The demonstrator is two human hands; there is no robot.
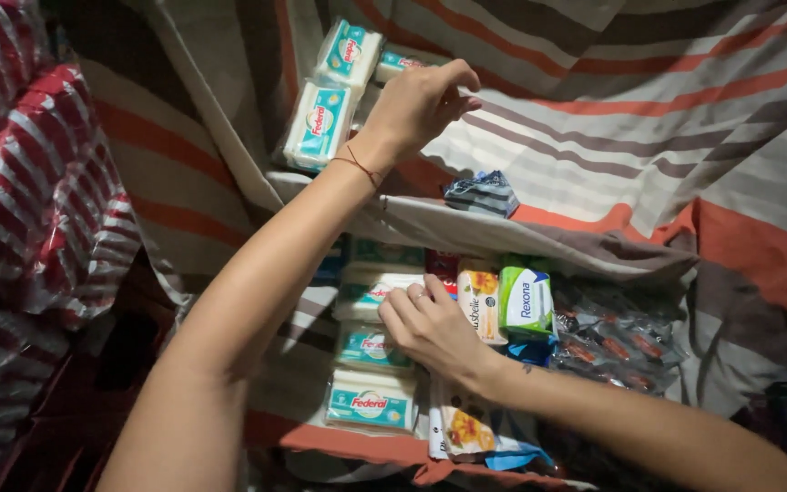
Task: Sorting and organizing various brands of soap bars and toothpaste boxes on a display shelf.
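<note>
The stock lies on slack striped cloth (649, 118) that sags into folds, so my worry is that the upper white-and-teal soap packs (321, 123) could slide down toward the lower row if the cloth is tugged or a bar is nudged off balance. The lower goods are packed tight too; pulling one out could drag its neighbours askew.

The left hand (416, 105) reaches up and away from the body, fingers curled loosely with the thumb tucked toward them. It rests against the far soap pack (398, 64) just beyond its knuckles, with two more packs just to its left. Whether it truly pinches that pack I cannot tell, since the fingertips hide the contact. A small folded blue packet (483, 193) lies below and to the right of this wrist.

The right hand (430, 328) lies lower, palm down, fingers half bent and spread, grasping nothing. Its fingertips touch a soap bar (371, 296) in the column just to its left; two more bars (371, 405) sit nearer the body. Right beside its knuckles stand a cream soap box (483, 305) and a green-and-white soap box (526, 301), with dark foil sachets (612, 342) further right
</note>
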